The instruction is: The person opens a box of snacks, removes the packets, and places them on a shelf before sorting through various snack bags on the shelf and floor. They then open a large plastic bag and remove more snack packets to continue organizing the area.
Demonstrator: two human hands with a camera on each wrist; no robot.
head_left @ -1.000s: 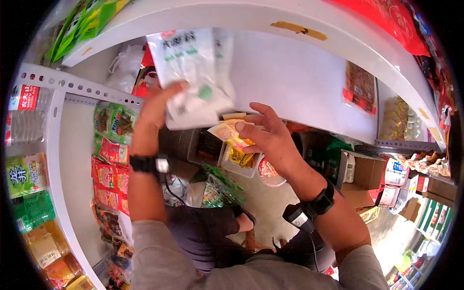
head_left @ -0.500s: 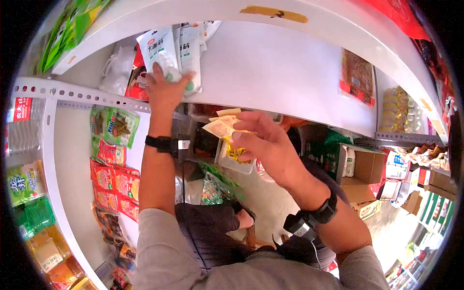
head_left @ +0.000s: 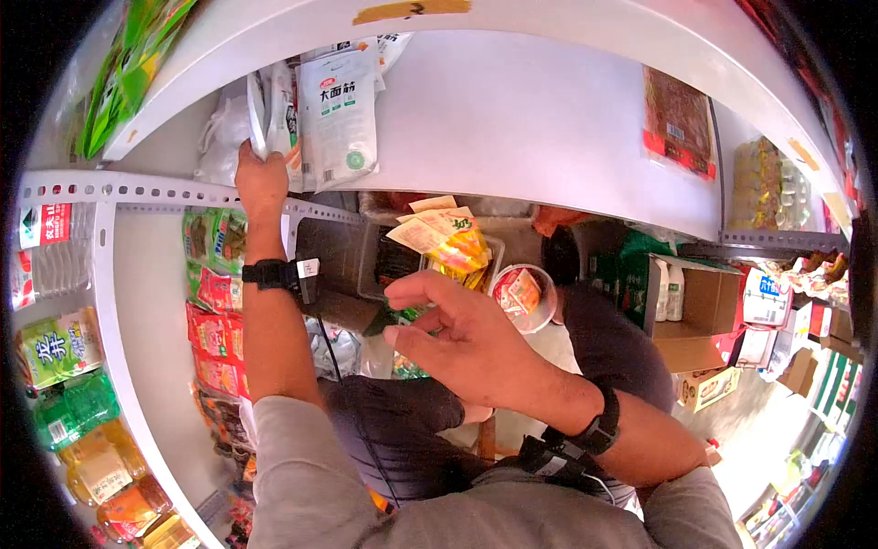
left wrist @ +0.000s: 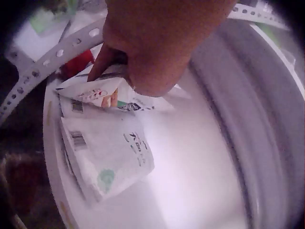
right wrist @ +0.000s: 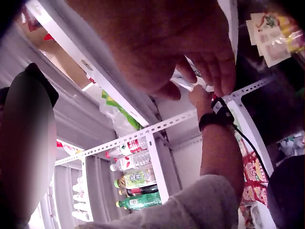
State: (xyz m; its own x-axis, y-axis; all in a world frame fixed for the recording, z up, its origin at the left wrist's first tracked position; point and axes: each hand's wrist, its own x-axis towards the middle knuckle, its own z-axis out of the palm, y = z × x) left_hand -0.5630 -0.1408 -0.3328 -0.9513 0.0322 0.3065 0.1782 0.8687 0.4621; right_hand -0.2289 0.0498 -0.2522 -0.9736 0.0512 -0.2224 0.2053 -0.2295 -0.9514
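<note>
At the left end of the white shelf, my left hand (head_left: 262,183) grips a white snack packet (head_left: 259,114), which stands nearly edge-on in the head view. The left wrist view shows the fingers over the folded packet (left wrist: 90,90). Beside it a white packet with black lettering (head_left: 340,119) lies flat near the shelf's front edge, overlapping others. My right hand (head_left: 466,343) hovers below the shelf, fingers loosely bent and holding nothing. Beyond its fingertips, yellow packets with cream paper tops (head_left: 453,233) sit over a clear plastic tub (head_left: 495,256).
A brown-and-red packet (head_left: 679,123) lies at the shelf's right. A perforated metal rail (head_left: 165,189) crosses at left, with red packets (head_left: 218,334) below it. A round tub (head_left: 546,306) stands by the knee, an open cardboard box (head_left: 704,302) at right.
My left hand has set white packets on the shelf, moved left and now grips one edge-on. The right hand has let go of the yellow packets and drawn back toward the body.
</note>
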